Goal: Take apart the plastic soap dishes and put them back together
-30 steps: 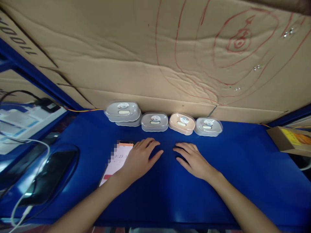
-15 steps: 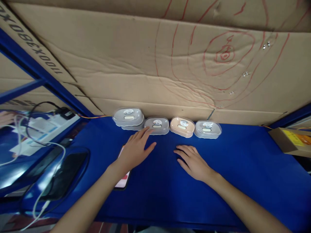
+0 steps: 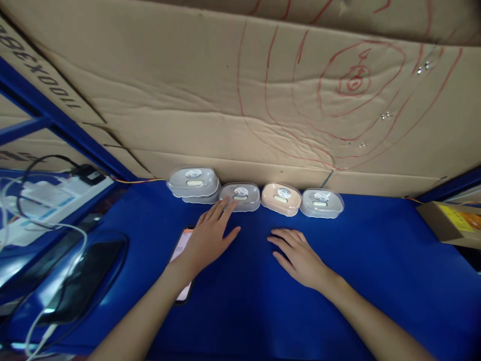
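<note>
My left hand (image 3: 211, 234) is open, palm down, above a lit phone (image 3: 181, 245); its fingertips overlap the front edge of a grey lidded box (image 3: 246, 190), and touching cannot be told. My right hand (image 3: 298, 255) lies open on the blue table (image 3: 240, 311), fingers pointing left, holding nothing. Along the cardboard wall, the grey box stands beside a peach box (image 3: 287, 200) and a pale grey box (image 3: 326, 198). At the row's left end, one grey box (image 3: 205, 180) is stacked on another (image 3: 205, 198). The lids are clear with round stickers.
Behind the boxes rises a cardboard wall (image 3: 169, 90) with red curved lines. A white power strip (image 3: 56, 213), cables and a dark phone (image 3: 82, 281) are at the left. An open carton (image 3: 443, 225) with a yellow label stands at the right edge.
The view has shifted slightly, so the left-side things sit further left. More of the lit phone shows beside my left wrist. Both hands stay open in nearly the same places.
</note>
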Tool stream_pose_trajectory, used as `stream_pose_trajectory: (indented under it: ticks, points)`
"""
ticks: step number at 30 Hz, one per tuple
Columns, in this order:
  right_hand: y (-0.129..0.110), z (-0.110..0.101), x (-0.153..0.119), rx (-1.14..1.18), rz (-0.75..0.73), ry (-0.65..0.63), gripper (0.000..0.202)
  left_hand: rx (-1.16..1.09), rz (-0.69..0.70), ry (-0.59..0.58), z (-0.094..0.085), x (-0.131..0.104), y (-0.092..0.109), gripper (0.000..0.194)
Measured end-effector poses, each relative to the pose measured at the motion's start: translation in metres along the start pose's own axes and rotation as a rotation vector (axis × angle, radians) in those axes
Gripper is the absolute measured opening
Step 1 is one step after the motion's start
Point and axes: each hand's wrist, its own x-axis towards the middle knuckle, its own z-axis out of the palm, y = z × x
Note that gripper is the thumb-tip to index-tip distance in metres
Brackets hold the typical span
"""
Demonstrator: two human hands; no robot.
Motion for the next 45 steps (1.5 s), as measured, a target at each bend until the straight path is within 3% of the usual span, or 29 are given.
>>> stream_pose_trajectory:
  ticks: [9, 15, 21, 28, 33, 36, 40, 43, 45]
  points:
    - [-0.002, -0.003, 0.001, 0.002, 0.02, -0.045, 0.037, 0.041, 0.019, 0.16, 0.0, -0.006, 0.007, 0.051]
    - [-0.003, -0.004, 0.001, -0.027, 0.005, -0.051, 0.038, 0.036, -0.01, 0.145, 0.002, -0.009, 0.007, 0.044]
    - [-0.001, -0.003, 0.0, -0.032, -0.009, -0.04, 0.038, -0.161, 0.023, 0.085, 0.0, -0.01, 0.011, 0.035]
    - [0.0, -0.003, -0.001, 0.073, -0.019, 0.116, 0.016, -0.263, 0.107, -0.028, -0.001, -0.018, 0.034, 0.075]
    - [0.001, -0.004, -0.002, 0.097, 0.012, 0.15, 0.013, -0.281, 0.049, -0.108, 0.004, -0.02, 0.035, 0.095]
    - [0.002, -0.002, -0.005, 0.098, 0.056, 0.159, 0.025, -0.34, 0.02, -0.17, 0.006, -0.02, 0.032, 0.1]
    - [0.004, 0.001, -0.01, 0.13, 0.116, 0.179, 0.064, -0.435, 0.052, -0.212, 0.005, -0.022, 0.033, 0.102]
    - [0.005, 0.002, -0.014, 0.143, 0.062, 0.132, 0.092, -0.495, 0.106, -0.285, 0.002, -0.025, 0.037, 0.106]
    - [0.005, 0.001, -0.015, 0.137, 0.021, 0.077, 0.1, -0.516, 0.132, -0.326, 0.0, -0.027, 0.041, 0.108]
